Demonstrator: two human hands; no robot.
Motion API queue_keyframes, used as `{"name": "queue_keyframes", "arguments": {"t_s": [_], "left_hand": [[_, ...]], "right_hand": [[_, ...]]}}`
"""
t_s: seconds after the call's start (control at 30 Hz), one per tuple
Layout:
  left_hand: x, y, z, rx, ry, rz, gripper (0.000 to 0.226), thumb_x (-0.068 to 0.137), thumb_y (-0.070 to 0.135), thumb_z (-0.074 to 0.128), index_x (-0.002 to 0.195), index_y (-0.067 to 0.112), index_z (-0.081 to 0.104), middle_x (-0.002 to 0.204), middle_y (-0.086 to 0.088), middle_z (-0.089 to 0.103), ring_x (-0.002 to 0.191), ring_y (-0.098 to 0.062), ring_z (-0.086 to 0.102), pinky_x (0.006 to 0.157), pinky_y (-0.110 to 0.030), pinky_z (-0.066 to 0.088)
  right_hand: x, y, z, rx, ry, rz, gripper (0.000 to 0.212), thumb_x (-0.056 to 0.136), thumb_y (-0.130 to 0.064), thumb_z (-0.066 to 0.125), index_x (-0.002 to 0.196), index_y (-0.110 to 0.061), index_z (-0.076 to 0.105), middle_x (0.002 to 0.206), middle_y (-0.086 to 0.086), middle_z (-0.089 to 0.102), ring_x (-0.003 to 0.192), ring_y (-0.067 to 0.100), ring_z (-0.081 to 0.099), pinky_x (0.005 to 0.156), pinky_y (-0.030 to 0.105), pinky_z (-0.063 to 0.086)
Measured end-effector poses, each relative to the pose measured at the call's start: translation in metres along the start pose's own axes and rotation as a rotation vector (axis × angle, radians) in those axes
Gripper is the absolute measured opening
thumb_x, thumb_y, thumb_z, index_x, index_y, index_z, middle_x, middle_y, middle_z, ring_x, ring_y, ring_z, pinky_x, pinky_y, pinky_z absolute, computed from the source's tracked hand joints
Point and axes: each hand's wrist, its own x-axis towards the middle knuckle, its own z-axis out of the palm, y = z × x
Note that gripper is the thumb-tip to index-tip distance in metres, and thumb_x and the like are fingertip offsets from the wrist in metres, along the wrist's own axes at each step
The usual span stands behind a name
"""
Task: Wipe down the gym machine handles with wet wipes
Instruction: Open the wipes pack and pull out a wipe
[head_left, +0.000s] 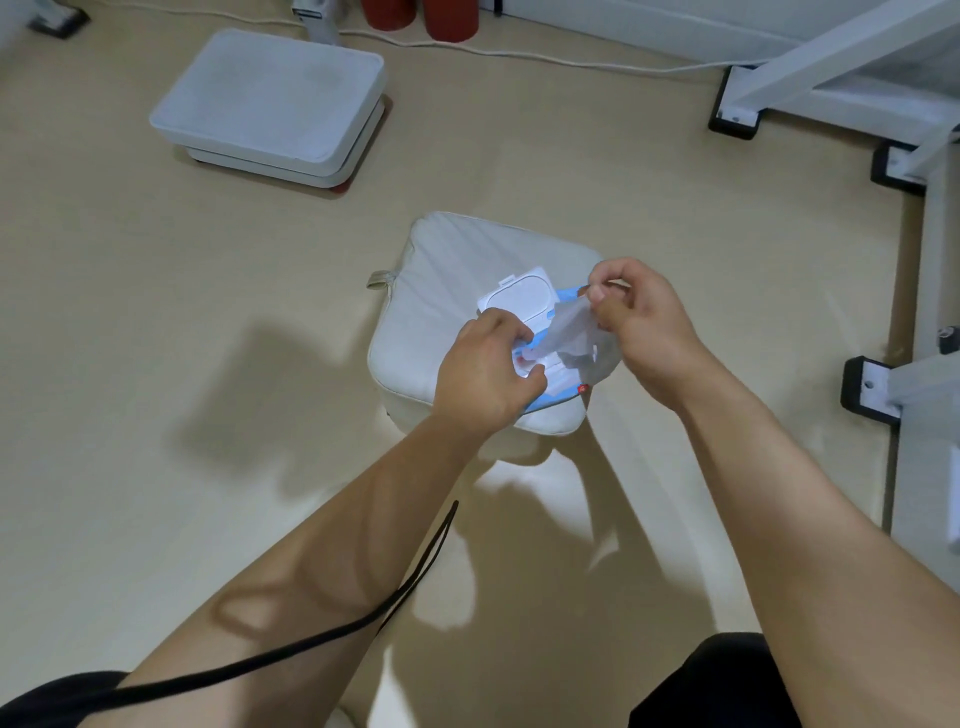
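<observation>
Two hands, one wipe, one pack

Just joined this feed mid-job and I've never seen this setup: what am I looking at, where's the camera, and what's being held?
No robot here: one camera, worn on a person's head, looks down at their bare hands. A wipes pack, lid flipped open, lies on a pale cushion. The left hand holds the pack down; the right hand pinches a wet wipe partly drawn out. The white frame at right looks like gym equipment.
</observation>
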Motion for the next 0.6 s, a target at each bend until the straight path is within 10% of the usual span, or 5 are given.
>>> {"name": "queue_keyframes", "arguments": {"t_s": [0.27,0.6], "left_hand": [[0.000,0.011,-0.003,0.082,-0.056,-0.010,0.032,0.083,0.031,0.068,0.111,0.015,0.069,0.113,0.004,0.060,0.103,-0.019,0.057,0.081,-0.034,0.052],[0.002,0.030,0.001,0.308,-0.060,-0.014,0.029,0.084,0.028,0.061,0.105,0.009,0.067,0.111,-0.004,0.057,0.099,-0.027,0.055,0.068,-0.040,0.054]], "right_hand": [[-0.011,-0.026,-0.023,0.509,0.142,0.020,0.023,0.103,0.003,0.038,0.098,-0.016,0.050,0.082,0.003,0.055,0.060,0.019,0.051,0.071,0.037,0.050],[-0.017,-0.055,-0.038,1.071,-0.057,-0.064,0.026,0.102,0.002,0.034,0.093,-0.019,0.047,0.075,0.000,0.051,0.051,0.006,0.036,0.050,0.019,0.035]]}}
